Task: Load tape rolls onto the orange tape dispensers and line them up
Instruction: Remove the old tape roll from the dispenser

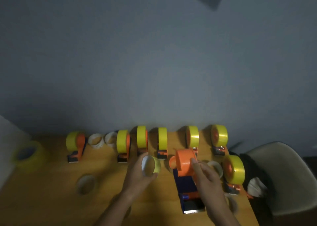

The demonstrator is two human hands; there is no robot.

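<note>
Lower centre of frame: left hand [137,172] grips a yellow tape roll [151,165], fingers curled under it and thumb over the top, its white core facing the camera. Just right of it, right hand [205,176] holds the empty orange dispenser [186,164], fingers wrapped over the orange hub; its blue base and toothed blade point toward the bottom edge. Roll and hub sit near each other, not touching. Behind them, six loaded dispensers [142,140] line the far edge of the wooden table [51,183]; a seventh [234,170] stands at right.
</note>
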